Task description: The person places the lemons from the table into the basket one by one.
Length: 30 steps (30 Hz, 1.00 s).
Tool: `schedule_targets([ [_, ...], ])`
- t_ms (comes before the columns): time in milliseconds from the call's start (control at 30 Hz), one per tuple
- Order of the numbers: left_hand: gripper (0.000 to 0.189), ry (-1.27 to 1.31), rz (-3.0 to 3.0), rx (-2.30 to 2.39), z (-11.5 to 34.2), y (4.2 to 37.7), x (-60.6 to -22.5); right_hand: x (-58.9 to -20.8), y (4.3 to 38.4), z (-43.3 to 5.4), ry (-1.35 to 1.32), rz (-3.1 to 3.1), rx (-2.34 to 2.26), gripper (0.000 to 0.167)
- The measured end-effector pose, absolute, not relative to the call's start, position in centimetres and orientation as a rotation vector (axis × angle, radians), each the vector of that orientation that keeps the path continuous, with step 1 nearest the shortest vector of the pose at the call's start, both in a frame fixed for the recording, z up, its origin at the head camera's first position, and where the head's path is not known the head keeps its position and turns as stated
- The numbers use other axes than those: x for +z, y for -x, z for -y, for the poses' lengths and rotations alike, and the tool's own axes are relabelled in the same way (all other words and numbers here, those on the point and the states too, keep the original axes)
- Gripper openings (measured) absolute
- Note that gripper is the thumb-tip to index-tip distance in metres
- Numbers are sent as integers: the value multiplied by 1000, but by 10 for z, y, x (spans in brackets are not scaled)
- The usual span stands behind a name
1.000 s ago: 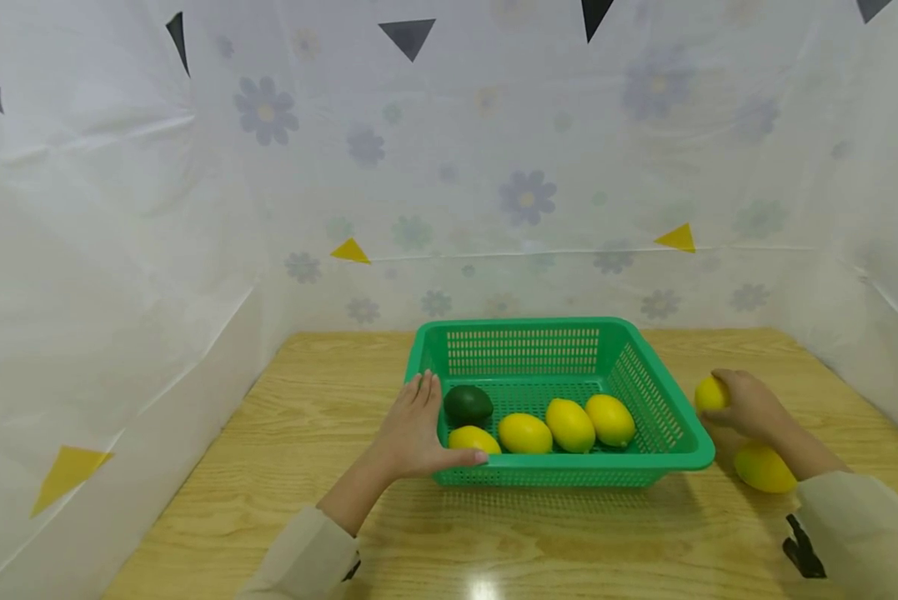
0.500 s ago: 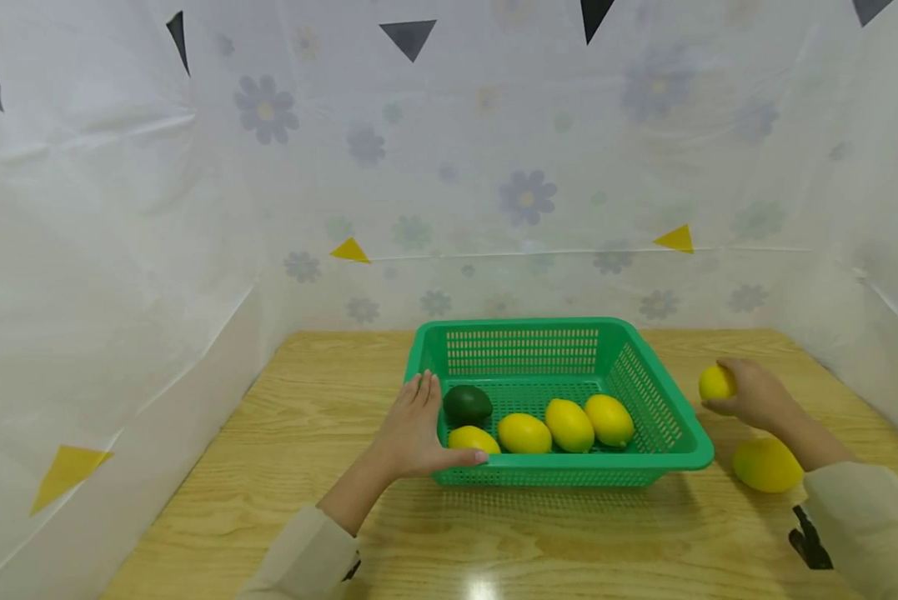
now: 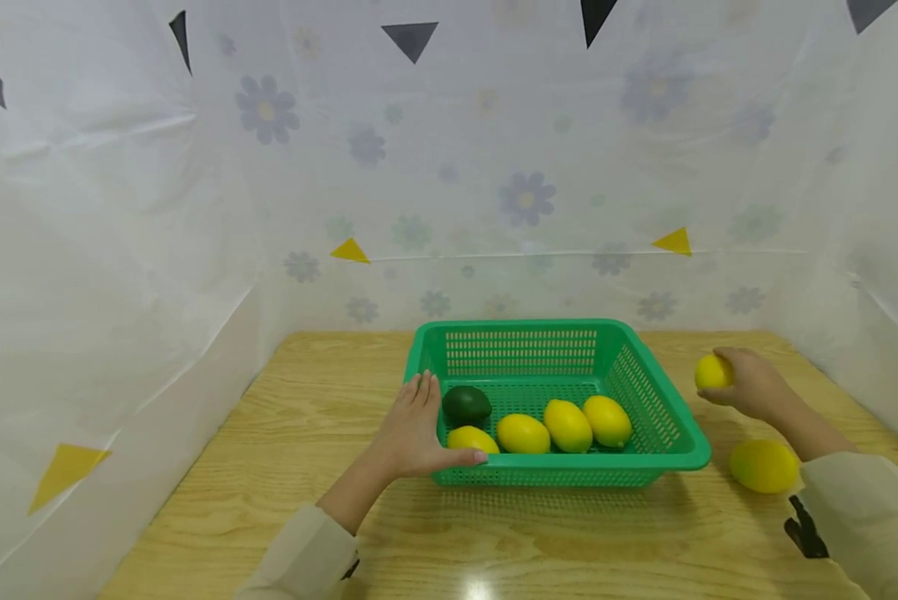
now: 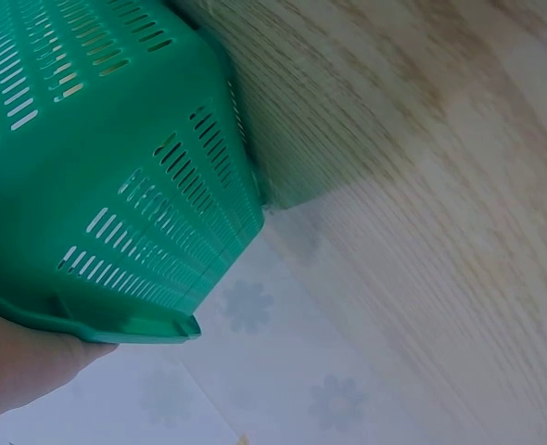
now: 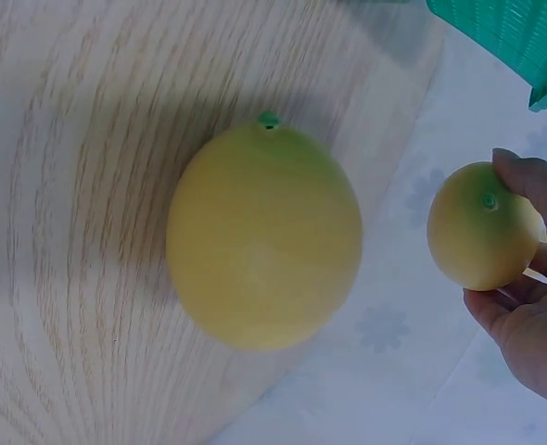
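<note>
In the head view, my right hand (image 3: 752,385) holds a lemon (image 3: 714,372) above the wooden table, to the right of the green plastic basket (image 3: 561,461). The right wrist view shows this lemon (image 5: 477,227) pinched between thumb and fingers, its green-tinged stem end visible. My left hand (image 3: 418,433) rests on the basket's near left corner, fingers straight along the left rim and thumb on the front rim. Inside the basket lie a dark green avocado (image 3: 467,406) and several lemons (image 3: 568,426), one of them partly behind the left thumb.
A larger yellow fruit (image 3: 764,466) with a green stem end lies on the table (image 3: 539,542) below my right forearm, right of the basket. White patterned sheeting (image 3: 449,167) encloses the table at the back and both sides.
My right hand has risen slightly with the lemon, first moving a little right and then back left. The larger yellow fruit is less covered by the forearm. The left hand stays on the basket.
</note>
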State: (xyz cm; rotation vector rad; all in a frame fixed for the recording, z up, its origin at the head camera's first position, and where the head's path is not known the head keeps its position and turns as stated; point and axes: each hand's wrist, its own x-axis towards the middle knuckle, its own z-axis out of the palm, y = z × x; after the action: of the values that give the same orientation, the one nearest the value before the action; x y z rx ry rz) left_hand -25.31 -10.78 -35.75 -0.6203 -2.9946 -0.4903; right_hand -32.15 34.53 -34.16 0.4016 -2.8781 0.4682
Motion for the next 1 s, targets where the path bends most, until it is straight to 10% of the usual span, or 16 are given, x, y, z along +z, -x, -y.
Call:
schedule_targets([
  [1000, 131, 617, 3008, -476, 109, 253, -356, -308, 318, -317, -503, 2810, 469, 67],
])
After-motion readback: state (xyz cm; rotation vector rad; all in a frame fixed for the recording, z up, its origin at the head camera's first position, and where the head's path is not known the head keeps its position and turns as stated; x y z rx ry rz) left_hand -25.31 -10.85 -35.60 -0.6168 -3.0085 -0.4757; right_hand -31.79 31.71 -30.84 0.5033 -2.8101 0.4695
